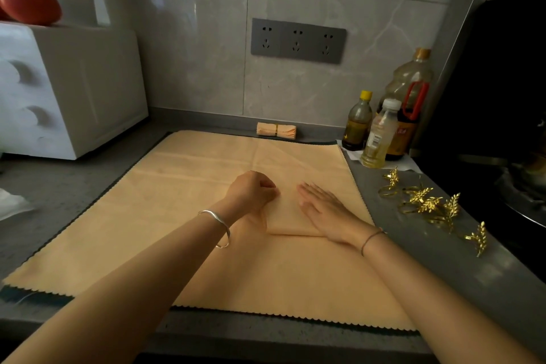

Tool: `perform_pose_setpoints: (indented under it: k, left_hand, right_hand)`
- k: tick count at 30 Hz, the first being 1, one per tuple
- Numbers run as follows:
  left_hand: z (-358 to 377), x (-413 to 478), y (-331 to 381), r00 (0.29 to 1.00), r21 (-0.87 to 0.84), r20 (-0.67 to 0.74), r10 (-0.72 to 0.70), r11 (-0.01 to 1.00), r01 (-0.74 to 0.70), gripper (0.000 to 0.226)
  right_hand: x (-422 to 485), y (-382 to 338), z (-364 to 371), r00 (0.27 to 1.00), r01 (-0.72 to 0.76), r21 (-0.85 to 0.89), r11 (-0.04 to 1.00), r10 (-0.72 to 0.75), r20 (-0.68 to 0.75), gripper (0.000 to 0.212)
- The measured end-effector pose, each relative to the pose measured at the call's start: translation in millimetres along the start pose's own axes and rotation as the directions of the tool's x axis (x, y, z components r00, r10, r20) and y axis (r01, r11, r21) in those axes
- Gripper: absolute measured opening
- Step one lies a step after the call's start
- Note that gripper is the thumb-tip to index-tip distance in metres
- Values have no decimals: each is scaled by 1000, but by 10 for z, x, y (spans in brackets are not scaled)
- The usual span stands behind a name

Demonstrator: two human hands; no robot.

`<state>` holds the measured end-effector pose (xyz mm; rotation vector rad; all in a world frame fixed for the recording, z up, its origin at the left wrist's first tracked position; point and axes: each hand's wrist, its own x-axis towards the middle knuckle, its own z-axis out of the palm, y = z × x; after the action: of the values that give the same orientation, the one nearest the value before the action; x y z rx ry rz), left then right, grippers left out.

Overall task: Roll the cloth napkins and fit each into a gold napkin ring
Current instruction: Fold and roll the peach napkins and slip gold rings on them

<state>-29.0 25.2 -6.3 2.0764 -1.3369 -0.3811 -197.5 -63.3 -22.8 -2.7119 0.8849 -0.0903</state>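
While one roll sits finished, the next is barely begun: head view.
Rolled napkin [276, 130] already in its gold band, lying at the back wall, well apart from the work. Peach napkin [165, 207] lies spread flat on the tabletop [437, 257], a corner folded in toward the middle; no roll started yet, by my reading. Left hand [251, 193] has fingers curled, pinching the fold's left edge. Right hand [323, 211] lies flat, fingers straight, pressing the fold down. Loose gold napkin rings [425, 204] are strung along the bare strip to the right, so several napkins likely remain. Room: cloth's near edge runs close to the tabletop's front edge; bottles [381, 127] crowd the far right corner, white drawer box [74, 89] the left; middle is open for rolling.
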Motion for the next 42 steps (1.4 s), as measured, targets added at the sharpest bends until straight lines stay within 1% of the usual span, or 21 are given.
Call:
perform_pose_setpoints:
  k: [1, 2, 3, 4, 5, 7, 8, 12, 15, 18, 20, 22, 25, 27, 29, 30, 32, 34, 35, 39, 42]
  left_hand:
    - [2, -25, 35, 999, 111, 16, 44, 993, -46, 31]
    - [9, -66, 70, 992, 254, 45, 115, 959, -123, 35]
    - [25, -124, 105, 978, 379, 95, 186, 902, -208, 40]
    - [49, -182, 130, 958, 459, 160, 238, 842, -285, 45]
    - [76, -239, 138, 941, 490, 227, 250, 806, -332, 51]
    - [129, -349, 110, 927, 490, 322, 194, 803, -338, 58]
    - [160, -389, 70, 926, 480, 336, 174, 814, -327, 60]
    - [235, -427, -36, 933, 439, 311, 182, 843, -311, 59]
    - [207, -437, -18, 925, 420, 329, 192, 847, -325, 54]
    - [190, -466, -17, 920, 400, 332, 208, 852, -337, 51]
    - [178, -474, -25, 915, 384, 339, 220, 855, -348, 50]
    - [157, -481, -9, 906, 398, 361, 220, 843, -363, 55]
    - [116, -504, 44, 896, 476, 400, 195, 791, -384, 68]
    - [74, -525, 91, 890, 530, 387, 244, 730, -430, 70]
    - [37, -551, 144, 874, 599, 341, 345, 637, -485, 65]
    - [25, -565, 175, 866, 634, 335, 372, 590, -499, 61]
    - [35, -606, 217, 855, 690, 366, 367, 509, -514, 57]
    - [61, -636, 212, 848, 722, 392, 355, 452, -523, 53]
    - [62, -644, 200, 845, 727, 396, 358, 440, -527, 52]
    - [-1, -680, 174, 836, 708, 401, 376, 452, -543, 49]
    - [-77, -773, 135, 793, 691, 419, 442, 411, -595, 47]
  right_hand:
    - [10, 18, 20, 1000, 2, -12, 1000, -2, 2, 52]
    - [23, 26, 33, 1000, 4, -20, 1000, -4, 3, 51]
    - [34, 33, 40, 1000, 5, -19, 1000, -4, 1, 50]
    - [43, 38, 39, 1000, 7, -10, 1000, -7, -3, 50]
    - [49, 43, 44, 1000, 9, 0, 1000, -9, -7, 49]
    - [57, 57, 47, 1000, 13, 11, 1000, -13, -10, 48]
    - [59, 62, 48, 1000, 13, 13, 1000, -13, -9, 48]
    - [46, 64, 38, 999, 29, 38, 999, -28, -25, 47]
    - [-60, 76, -2, 995, 88, 119, 989, -81, -64, 45]
    - [-266, 139, -63, 985, 155, 137, 978, -142, -96, 44]
    - [-419, 197, -110, 985, 164, 179, 970, -151, -84, 46]
    - [-534, 262, -160, 986, 167, 133, 977, -162, -48, 42]
    - [-629, 266, -245, 983, 181, -12, 983, -181, 14, 52]
    - [-645, 208, -292, 982, 189, -74, 979, -189, 9, 56]
    - [-636, 154, -317, 981, 190, -134, 973, -194, -19, 57]
    - [-633, 132, -326, 981, 185, -160, 970, -192, -29, 58]
    - [-622, 105, -318, 982, 169, -191, 967, -182, -51, 58]
    - [-603, 101, -281, 979, 150, -183, 972, -172, -106, 52]
    - [-587, 106, -255, 976, 139, -168, 976, -164, -144, 48]
    - [-597, 102, -174, 952, 135, -125, 983, -164, -260, 40]
    - [-760, 45, -177, 931, 181, -172, 968, -225, -288, 39]
